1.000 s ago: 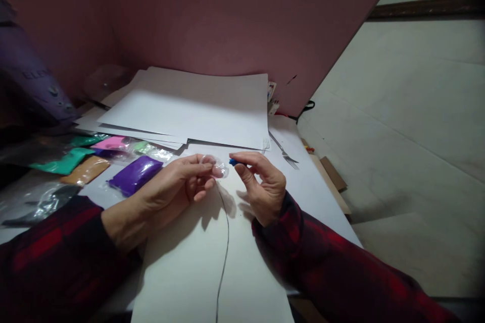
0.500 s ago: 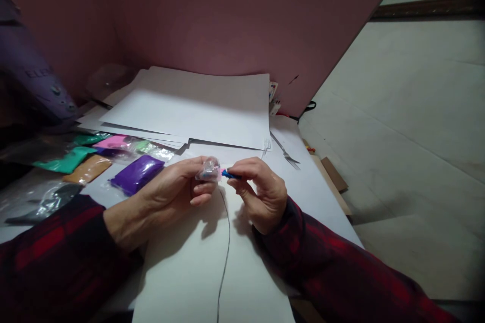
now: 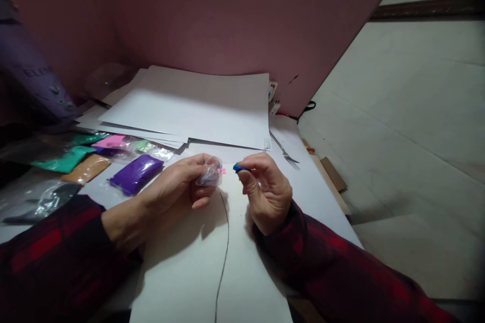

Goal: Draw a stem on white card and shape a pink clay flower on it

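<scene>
My left hand (image 3: 182, 179) is closed on a small clear plastic bag (image 3: 209, 174), pinched between thumb and fingers. In my right hand (image 3: 267, 189), thumb and forefinger pinch a small lump of blue modelling clay (image 3: 240, 167), held a short gap to the right of the bag. Between the two, a bit of pink (image 3: 222, 171) shows on the paper beyond the hands. Under both hands lies a white sheet of paper (image 3: 189, 277) with a dark curved line (image 3: 228, 232) running down it.
Several clay packets lie at the left, among them a purple packet (image 3: 136, 174) and a brown packet (image 3: 86, 168). White sheets (image 3: 197, 106) are stacked at the back by the wall. A metal fork (image 3: 290, 159) rests near the table's right edge, beside a pale plastic fork (image 3: 267, 144).
My right hand has drawn the blue clay away from the bag, to the right, leaving a gap. The left hand still holds the bag in nearly the same place.
</scene>
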Available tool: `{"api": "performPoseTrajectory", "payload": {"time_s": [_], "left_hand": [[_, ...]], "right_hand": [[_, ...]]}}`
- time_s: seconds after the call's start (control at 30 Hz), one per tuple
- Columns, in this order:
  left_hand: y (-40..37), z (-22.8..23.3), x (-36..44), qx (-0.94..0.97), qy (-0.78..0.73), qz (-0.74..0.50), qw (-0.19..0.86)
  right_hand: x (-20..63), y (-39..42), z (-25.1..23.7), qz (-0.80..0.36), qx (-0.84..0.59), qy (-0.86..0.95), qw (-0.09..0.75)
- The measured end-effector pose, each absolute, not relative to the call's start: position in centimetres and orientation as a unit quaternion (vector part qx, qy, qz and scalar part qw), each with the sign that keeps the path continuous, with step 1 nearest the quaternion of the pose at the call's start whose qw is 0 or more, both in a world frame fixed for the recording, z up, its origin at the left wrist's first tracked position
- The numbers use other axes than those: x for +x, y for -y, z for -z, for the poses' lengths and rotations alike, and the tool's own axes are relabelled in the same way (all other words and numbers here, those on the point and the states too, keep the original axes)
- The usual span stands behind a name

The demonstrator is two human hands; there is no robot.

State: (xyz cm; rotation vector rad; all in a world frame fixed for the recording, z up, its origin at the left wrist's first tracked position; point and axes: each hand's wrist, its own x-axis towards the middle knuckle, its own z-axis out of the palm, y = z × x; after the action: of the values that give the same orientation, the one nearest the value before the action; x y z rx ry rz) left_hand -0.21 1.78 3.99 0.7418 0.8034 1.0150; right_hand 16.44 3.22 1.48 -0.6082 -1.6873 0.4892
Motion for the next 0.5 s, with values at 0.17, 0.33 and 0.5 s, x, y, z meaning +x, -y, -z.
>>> {"api": "performPoseTrajectory", "payload": {"time_s": [0.17,0.33,0.5], "left_hand": [[-1.77,-3.78,-0.18,0.351,-0.371,-0.47,0.72],[-1.72,-3.76,-0.06,0.361,-0.384,-0.471,0.707],[-1.72,-4.41,-0.03,0.361,-0.397,-0.469,0.701]], "right_hand": [[16.32,-3.24,-1.29,-0.169,-0.239,0.789,0.541],[16.27,-3.23,-1.54,-0.175,-0.311,0.766,0.535],[16.28,-3.27,-1.42,-0.189,-0.31,0.738,0.569]]}}
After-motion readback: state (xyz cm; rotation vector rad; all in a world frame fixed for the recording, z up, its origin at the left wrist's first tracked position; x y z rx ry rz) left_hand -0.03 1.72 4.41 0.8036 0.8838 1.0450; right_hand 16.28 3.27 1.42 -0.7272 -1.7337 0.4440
